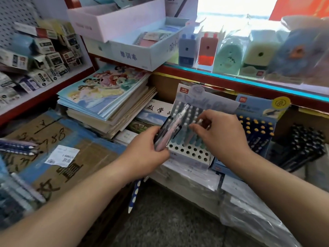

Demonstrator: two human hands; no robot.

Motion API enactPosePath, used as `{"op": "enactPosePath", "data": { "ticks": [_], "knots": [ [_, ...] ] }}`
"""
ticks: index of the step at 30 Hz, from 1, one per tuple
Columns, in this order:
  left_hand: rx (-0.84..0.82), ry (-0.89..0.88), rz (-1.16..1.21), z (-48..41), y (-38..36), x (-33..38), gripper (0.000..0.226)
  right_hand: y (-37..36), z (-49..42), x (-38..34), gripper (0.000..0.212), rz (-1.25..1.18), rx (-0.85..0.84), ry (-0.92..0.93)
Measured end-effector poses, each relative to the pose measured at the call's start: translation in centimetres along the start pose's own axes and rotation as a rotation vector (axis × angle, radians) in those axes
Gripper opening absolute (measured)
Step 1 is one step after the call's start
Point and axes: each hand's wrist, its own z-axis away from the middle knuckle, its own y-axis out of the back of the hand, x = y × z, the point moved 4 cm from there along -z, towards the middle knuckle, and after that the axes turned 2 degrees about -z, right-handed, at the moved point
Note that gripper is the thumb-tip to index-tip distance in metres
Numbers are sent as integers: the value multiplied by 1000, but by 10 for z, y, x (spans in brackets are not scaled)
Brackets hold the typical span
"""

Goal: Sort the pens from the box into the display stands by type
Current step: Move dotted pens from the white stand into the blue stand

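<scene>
Your left hand (151, 150) grips pen bundle (169, 129) just beside pastel stand (188, 154), near front edge of shelf (195, 184). Your right hand (224, 136) pinches pale pen (200, 121) over stand's back rows. Keep it upright, seat it beside matching colours; front holes free.

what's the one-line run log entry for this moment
left hand: grips bunch of pens | right hand: pinches one pen at pastel display stand | front holes: unfilled | phase: sorting under way

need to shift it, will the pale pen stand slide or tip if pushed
The pen stand looks like thin card, so probably light and easy to slide. Pens fill only its back rows below a tall backboard, so it may tip backward.
</scene>
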Motion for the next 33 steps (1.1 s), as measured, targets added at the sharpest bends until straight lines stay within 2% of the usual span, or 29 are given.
{"op": "enactPosePath", "data": {
  "ticks": [4,8,12,19,21,23,25,27,29,31,33],
  "knots": [
    [15,-8,5,0,1,1,27,-8,3,-3,34,58,-28,51],
    [23,-16,-9,2,2,2,27,-10,3,-3,28,-40,-30,49],
    [22,-13,18,3,-1,4,29,-14,2,-2,29,40,-15,84],
    [47,-12,71,1,-3,9,26,-22,1,0,33,23,-63,34],
    [61,-17,98,0,-4,11,22,-11,4,-2,28,-37,-42,17],
    [80,-14,128,-3,-5,13,19,5,11,-2,15,-133,-29,-16],
    [94,-8,161,-4,-9,17,21,14,22,-2,12,-324,-132,-125],
    [117,-14,203,-6,-12,22,23,9,43,-5,9,-559,-415,-292],
    [149,-27,240,-7,-16,27,20,-2,71,-14,18,-681,-678,-370],
    [178,-33,272,-8,-21,34,17,-12,92,-21,25,-753,-780,-398],
    [197,-28,302,-9,-27,41,13,-17,104,-22,30,-770,-777,-436]
  ]
}}
